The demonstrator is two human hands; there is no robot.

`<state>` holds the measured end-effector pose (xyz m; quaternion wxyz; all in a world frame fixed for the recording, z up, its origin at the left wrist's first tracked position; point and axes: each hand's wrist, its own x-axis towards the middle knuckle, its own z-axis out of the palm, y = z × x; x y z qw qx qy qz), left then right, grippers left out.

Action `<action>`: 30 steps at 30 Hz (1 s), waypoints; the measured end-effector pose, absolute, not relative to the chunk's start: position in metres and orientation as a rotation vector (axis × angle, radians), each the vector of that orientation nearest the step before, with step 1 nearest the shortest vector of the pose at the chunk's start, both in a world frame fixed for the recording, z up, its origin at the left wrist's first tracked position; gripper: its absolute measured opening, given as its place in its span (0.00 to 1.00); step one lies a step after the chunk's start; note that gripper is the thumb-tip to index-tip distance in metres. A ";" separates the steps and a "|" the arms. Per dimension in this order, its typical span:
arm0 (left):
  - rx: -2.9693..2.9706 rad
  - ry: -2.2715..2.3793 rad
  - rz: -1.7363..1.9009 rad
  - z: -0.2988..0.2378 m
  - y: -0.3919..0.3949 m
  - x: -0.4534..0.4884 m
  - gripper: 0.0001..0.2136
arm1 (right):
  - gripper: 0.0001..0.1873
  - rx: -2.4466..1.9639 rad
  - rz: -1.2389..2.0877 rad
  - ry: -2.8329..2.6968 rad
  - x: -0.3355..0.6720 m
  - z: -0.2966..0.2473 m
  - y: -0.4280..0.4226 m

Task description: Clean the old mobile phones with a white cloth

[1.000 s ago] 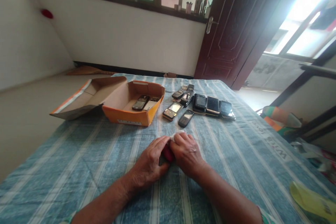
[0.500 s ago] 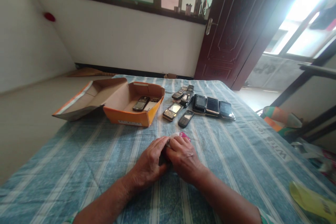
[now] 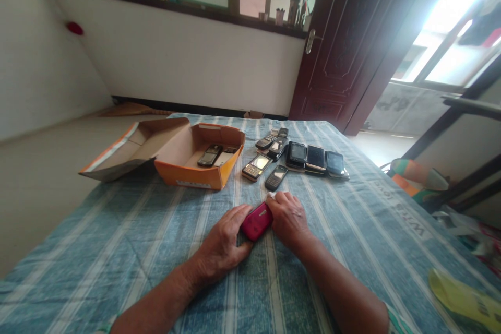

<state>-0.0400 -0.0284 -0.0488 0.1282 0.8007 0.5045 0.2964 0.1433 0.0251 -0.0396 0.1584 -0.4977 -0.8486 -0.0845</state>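
A dark pink mobile phone lies between my hands, its plain back face up. My left hand grips its left end, thumb along the near edge and fingers along the far edge. My right hand is closed at the phone's right end, fingers bent over a white wipe that mostly hides under them. Just beyond lie a small black keypad phone and a phone with gold-coloured keys.
An open orange cardboard box with phones inside stands left of centre, lid folded left. Several older phones and a row of touchscreen phones lie to the right. A yellow bag rests on the striped cloth at right.
My right hand has slid right with the white wipe, uncovering the pink phone's back. My left hand has kept its place on the phone.
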 end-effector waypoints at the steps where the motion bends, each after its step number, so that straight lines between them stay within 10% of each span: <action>1: 2.328 1.466 0.865 -0.048 -0.029 -0.040 0.28 | 0.09 -1.436 -0.242 -2.423 0.143 -0.039 0.025; 30: 2.363 1.433 0.856 -0.047 -0.030 -0.040 0.29 | 0.09 -1.235 -0.285 -2.355 0.141 -0.046 0.016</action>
